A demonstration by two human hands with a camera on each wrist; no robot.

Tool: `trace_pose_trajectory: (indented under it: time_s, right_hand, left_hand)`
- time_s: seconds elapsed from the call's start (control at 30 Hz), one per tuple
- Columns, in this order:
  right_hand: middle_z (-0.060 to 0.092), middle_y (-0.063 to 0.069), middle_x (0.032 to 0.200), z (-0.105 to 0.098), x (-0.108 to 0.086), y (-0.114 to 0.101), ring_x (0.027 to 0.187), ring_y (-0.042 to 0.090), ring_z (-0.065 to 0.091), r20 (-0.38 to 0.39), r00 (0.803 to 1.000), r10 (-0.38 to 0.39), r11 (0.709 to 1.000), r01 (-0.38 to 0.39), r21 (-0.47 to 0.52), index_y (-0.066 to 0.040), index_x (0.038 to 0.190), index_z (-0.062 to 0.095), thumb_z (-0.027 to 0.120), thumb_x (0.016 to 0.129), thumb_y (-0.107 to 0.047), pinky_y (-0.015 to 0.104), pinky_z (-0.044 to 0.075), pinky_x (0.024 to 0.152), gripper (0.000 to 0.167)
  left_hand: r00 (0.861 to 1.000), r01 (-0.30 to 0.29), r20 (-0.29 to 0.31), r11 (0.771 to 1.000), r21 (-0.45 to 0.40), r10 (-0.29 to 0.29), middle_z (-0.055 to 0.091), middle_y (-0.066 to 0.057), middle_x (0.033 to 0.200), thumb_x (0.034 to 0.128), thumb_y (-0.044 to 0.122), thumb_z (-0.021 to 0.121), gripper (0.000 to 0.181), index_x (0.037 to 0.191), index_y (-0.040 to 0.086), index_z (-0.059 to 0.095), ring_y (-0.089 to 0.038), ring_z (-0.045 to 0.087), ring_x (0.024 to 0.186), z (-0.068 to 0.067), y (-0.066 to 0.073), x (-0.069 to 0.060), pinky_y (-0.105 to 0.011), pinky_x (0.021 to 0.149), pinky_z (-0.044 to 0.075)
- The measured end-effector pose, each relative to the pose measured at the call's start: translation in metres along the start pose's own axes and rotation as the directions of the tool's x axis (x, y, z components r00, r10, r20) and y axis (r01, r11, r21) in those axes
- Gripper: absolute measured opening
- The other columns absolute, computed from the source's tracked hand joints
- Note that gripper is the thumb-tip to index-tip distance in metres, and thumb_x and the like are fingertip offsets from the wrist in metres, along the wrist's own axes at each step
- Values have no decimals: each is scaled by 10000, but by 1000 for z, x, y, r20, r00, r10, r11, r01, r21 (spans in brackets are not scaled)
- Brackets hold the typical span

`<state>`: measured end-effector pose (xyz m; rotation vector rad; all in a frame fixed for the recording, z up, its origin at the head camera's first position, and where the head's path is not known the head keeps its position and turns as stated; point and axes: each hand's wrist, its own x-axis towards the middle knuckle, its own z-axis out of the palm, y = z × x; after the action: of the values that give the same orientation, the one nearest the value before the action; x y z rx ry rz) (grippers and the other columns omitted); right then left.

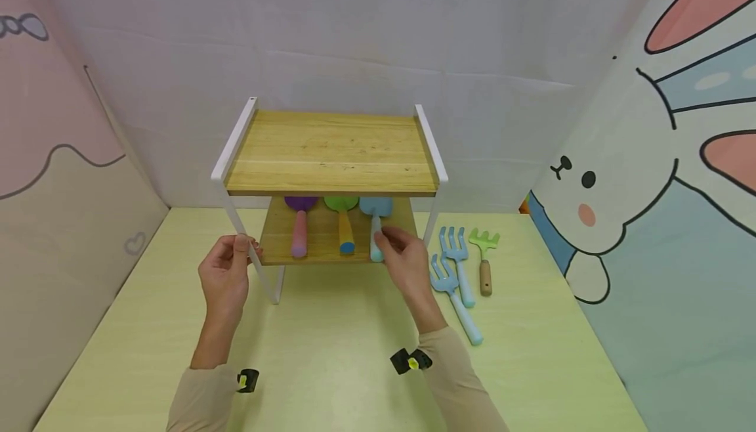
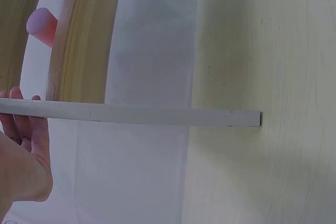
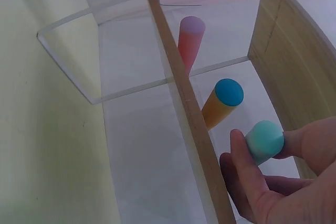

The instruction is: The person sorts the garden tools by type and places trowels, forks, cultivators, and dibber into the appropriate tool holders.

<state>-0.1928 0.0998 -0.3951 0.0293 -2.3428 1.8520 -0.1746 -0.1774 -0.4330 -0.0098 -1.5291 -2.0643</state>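
Observation:
A two-tier wooden shelf (image 1: pixel 333 153) with white metal side frames stands on the table. On its lower board lie three toy shovels side by side: a purple one with a pink handle (image 1: pixel 299 235), a green one with an orange handle (image 1: pixel 345 230), and a light blue shovel (image 1: pixel 376 209) on the right. My right hand (image 1: pixel 406 262) pinches the light blue shovel's handle (image 3: pixel 265 139) between thumb and fingers. With my left hand (image 1: pixel 226 274) I hold the shelf's front left leg (image 2: pixel 142 115). The upper board hides the tips of the shovel blades.
Right of the shelf lie two light blue hand forks (image 1: pixel 466 317) and a small green rake (image 1: pixel 485 264) with a wooden handle. A pale wall stands behind the table (image 1: pixel 331 366). A panel with a cartoon rabbit (image 1: pixel 626 182) borders the right side.

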Motion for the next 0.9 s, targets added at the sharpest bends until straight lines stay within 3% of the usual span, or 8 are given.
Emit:
trace_pose_trajectory:
  time_s: [0.2, 0.43, 0.9]
  right_hand:
    - [739, 213, 1103, 7, 4, 1, 960, 348, 745, -56, 990, -133, 986, 126, -105, 89, 1167, 711, 660, 971, -154, 411, 632, 788, 316]
    - [743, 194, 1116, 11, 8, -1, 945, 337, 752, -81, 989, -127, 977, 110, -184, 64, 1212, 705, 641, 997, -150, 486, 627, 802, 310]
    - [737, 258, 1027, 11, 17, -9, 813, 323, 758, -31, 986, -165, 930, 145, -337, 101, 1202, 690, 602, 1004, -82, 428, 630, 640, 283]
  left_hand:
    - [1000, -4, 1, 1000, 3, 4, 688, -52, 807, 1038, 64, 597, 246, 951, -166, 607, -134, 703, 726, 0, 0, 0, -219, 761, 614]
    - [1000, -1, -5, 1000, 9, 1, 687, -56, 804, 1039, 58, 593, 255, 948, -180, 594, -128, 704, 729, 0, 0, 1, -221, 759, 615]
    - [1000, -1, -3, 1000, 28, 1, 689, -52, 816, 1041, 82, 597, 285, 975, -195, 592, -136, 709, 727, -1, -1, 0, -227, 756, 617]
